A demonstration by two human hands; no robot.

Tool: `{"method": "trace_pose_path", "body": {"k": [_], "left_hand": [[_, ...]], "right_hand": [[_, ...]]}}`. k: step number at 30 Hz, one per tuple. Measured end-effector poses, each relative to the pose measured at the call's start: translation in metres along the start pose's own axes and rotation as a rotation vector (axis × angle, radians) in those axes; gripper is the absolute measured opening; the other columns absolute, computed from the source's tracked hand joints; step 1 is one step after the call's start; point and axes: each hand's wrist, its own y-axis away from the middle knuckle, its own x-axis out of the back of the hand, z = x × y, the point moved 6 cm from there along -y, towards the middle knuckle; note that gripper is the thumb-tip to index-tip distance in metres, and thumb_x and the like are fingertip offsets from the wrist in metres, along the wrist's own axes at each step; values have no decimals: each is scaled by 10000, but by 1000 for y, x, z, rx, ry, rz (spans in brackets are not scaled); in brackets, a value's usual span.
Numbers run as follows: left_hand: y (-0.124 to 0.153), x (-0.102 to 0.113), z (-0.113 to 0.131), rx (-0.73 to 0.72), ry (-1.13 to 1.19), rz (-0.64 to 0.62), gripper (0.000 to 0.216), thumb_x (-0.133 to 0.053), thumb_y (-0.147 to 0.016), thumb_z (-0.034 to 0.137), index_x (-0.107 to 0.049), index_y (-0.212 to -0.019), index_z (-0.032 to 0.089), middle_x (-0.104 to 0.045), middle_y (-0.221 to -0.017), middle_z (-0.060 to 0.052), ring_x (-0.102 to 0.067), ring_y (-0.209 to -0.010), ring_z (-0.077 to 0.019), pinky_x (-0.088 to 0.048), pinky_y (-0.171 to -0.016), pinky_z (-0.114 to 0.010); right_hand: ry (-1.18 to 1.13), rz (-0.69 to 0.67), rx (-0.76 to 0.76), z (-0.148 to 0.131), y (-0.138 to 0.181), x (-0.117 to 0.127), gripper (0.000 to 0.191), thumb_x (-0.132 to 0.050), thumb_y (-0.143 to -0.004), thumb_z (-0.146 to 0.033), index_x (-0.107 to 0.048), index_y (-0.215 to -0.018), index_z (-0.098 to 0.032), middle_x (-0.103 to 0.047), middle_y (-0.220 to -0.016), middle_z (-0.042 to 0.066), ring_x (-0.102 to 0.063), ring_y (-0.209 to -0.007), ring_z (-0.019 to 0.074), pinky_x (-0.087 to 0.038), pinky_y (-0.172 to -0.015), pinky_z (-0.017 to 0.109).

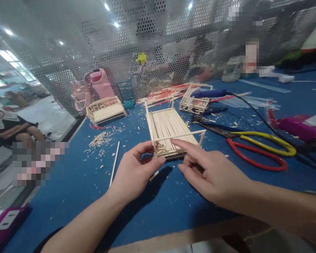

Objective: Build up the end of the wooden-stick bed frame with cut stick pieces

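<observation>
Pale wooden stick frame (168,128) lies flat on blue table (68,182).

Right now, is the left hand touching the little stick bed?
Touching. The head view shows the left hand with thumb and fingers pinched on the near corner of the stick bed; no gap shows between them.

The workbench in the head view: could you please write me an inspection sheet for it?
Surface: blue table, strewn with wood chips.
Job's things: wooden stick frame, slatted, its near end lifted off the table.
Clutter: loose stick; large shears with red and yellow handles; two small stick models; teal basket.
Grippers: left hand pinches the frame's near corner; right hand touches its top rail with the forefinger.
Cables: black cable running from a blue-handled tool.
Surroundings: perforated metal screen; people seated beyond.
</observation>
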Motion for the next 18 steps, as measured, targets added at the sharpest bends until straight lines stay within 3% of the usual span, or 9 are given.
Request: {"method": "trace_pose_path", "body": {"k": [6, 9, 12, 18], "left_hand": [[-2, 2, -3, 35, -9, 31, 335, -712, -687, 231, -604, -994, 150, -634, -972, -51, -603, -887, -175, -472, -801, -306], [-3, 3, -2, 27, -6, 33, 317, -718, -685, 239, -606, -969, 156, -634, -944, -41, -602, -864, -163, -479, -771, -286], [-2, 3, -1, 11, 8, 37, 287, -715, -688, 235, -619, -948, 161, -639, -887, -26, -607, -817, -150, -486, -734, -267], [0, 3, -3, 20, 42, 44, 286, -723, -682, 211, -627, -948, 169, -661, -908, -30, -619, -758, -139, -502, -743, -275]], "right_hand": [[51, 63, 9, -2, -10, 10, 338, -463, -825, -210, -630, -1113, -151, -589, -504, -40, -474, -396, 94, -344, -426, 209], [52, 12, -6, -3, -22, 10, 291, -439, -855, -206, -682, -1012, -168, -683, -628, 3, -597, -527, 116, -423, -513, 213], [74, 34, 75, -3, -24, 7, 309, -424, -857, -180, -680, -1030, -163, -739, -841, 45, -672, -693, 143, -485, -623, 228], [92, 193, 120, 8, -8, 7, 308, -455, -855, -206, -676, -1067, -182, -750, -860, 31, -697, -685, 141, -542, -669, 217]]}}
